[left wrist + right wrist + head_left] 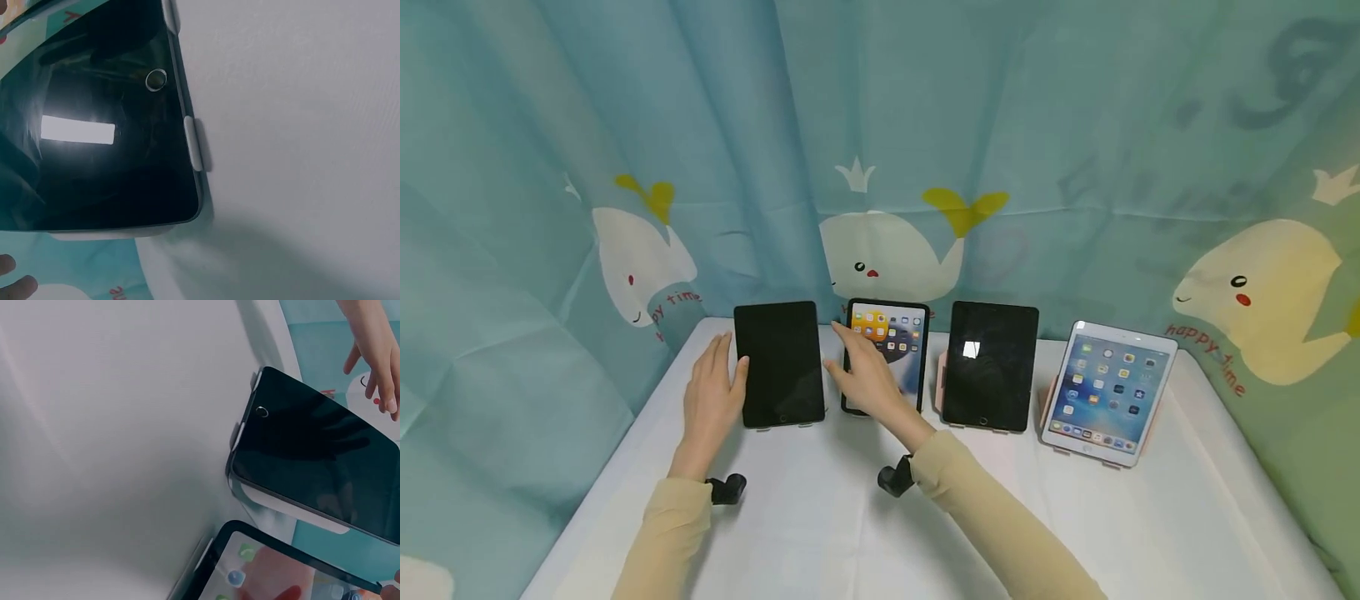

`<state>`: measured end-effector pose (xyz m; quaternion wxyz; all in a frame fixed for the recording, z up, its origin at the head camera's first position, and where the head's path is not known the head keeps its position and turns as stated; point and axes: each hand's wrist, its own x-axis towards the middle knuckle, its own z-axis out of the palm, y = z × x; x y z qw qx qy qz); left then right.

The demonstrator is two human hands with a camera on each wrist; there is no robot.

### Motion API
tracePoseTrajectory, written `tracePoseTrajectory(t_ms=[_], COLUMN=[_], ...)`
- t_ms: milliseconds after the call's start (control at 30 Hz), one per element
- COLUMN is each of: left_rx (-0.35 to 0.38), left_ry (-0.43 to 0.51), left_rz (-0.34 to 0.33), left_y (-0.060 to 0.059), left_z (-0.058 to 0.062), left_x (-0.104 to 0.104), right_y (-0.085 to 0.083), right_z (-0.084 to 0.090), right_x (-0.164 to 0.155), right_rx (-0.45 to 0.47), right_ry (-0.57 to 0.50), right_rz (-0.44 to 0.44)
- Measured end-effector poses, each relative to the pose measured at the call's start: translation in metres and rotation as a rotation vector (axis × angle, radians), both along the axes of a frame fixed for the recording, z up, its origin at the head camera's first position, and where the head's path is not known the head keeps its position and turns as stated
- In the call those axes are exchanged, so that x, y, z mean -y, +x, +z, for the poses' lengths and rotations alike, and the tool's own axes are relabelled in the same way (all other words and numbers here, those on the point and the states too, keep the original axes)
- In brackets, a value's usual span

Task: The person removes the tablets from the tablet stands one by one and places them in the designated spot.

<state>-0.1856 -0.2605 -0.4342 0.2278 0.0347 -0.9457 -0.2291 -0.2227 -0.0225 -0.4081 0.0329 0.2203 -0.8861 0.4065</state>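
The fingers of the left hand (711, 398) are straight and close together, and its thumb touches the left edge of the dark tablet (780, 364). The hand grips nothing. The fingers of the right hand (868, 377) are stretched and a little spread; the forefinger points up between the dark tablet and the lit tablet (887, 350), and the palm lies in front of the lit screen. It is hard to tell whether the fingertips press the glass.

There are four tablets on the white table (850, 533), standing in one row and leaning back on small stands. Counted from the dark tablet toward the right: the lit tablet just beside it, then a second black tablet (990, 365) with a small bright reflection, then a white tablet (1108, 392) with icons, the farthest. Two screens are on and two are off.

The lower part of the lit tablet is hidden behind the right hand. In the left wrist view the dark tablet is cut off at the frame edge and only two fingertips show. Each wrist carries one small black camera, so two are counted. A curtain (1075, 125) with whales hangs behind the dark tablet.
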Motion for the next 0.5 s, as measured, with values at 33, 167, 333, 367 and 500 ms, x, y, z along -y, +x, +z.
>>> tracePoseTrajectory(t_ms=[33, 167, 333, 367, 500], left_rx=[0.007, 0.048, 0.064, 0.068, 0.088], left_ry=[0.004, 0.053, 0.114, 0.118, 0.136], left_rz=[-0.003, -0.002, -0.008, -0.008, 0.004], left_y=[-0.002, -0.008, -0.015, -0.016, -0.021], left_z=[0.000, 0.001, 0.002, 0.002, 0.002], left_x=[0.001, 0.003, 0.005, 0.006, 0.008], right_y=[-0.002, -0.008, -0.016, -0.018, -0.024], right_z=[0.000, 0.001, 0.001, 0.000, -0.002], right_x=[0.001, 0.007, 0.014, 0.015, 0.022], right_rx=[0.011, 0.056, 0.085, 0.085, 0.076], right_ry=[-0.004, -0.021, -0.042, -0.040, -0.044], right_rz=[0.000, 0.011, 0.013, 0.011, 0.015])
